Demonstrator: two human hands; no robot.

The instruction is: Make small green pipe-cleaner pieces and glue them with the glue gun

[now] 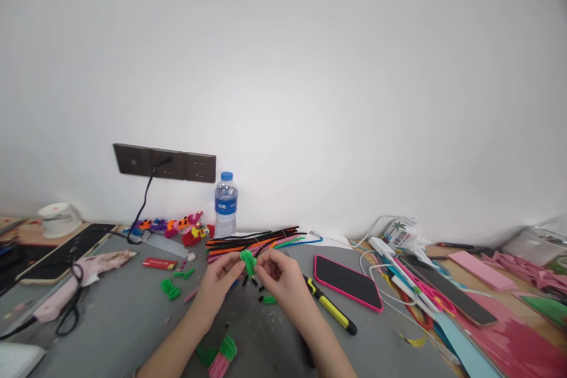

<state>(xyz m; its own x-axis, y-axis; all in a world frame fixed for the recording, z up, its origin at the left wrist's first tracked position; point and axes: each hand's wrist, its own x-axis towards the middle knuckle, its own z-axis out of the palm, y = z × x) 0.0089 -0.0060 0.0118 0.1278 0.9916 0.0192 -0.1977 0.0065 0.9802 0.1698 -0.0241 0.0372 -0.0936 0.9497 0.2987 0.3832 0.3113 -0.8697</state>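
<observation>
Between the fingertips of both hands is a small bundle of green pipe cleaners (248, 262), raised above the grey mat (146, 319). My left hand (224, 274) pinches its left side, and my right hand (277, 271) grips it from the right. Below my hands lies a pink and green pipe cleaner piece (223, 357). Short green pieces (170, 289) rest left of my left hand. Behind my hands is a pile of black, orange and pink pipe cleaners (252, 243). A yellow and black cutting tool (332, 307) lies right of my right forearm.
A water bottle (226, 205) stands against the wall near small colourful pipe cleaner figures (183, 225). At left lies a corded pink glue gun (66, 292). A pink-cased phone (348, 282), pink scissors (432, 292) and a white cable (390, 295) are at right.
</observation>
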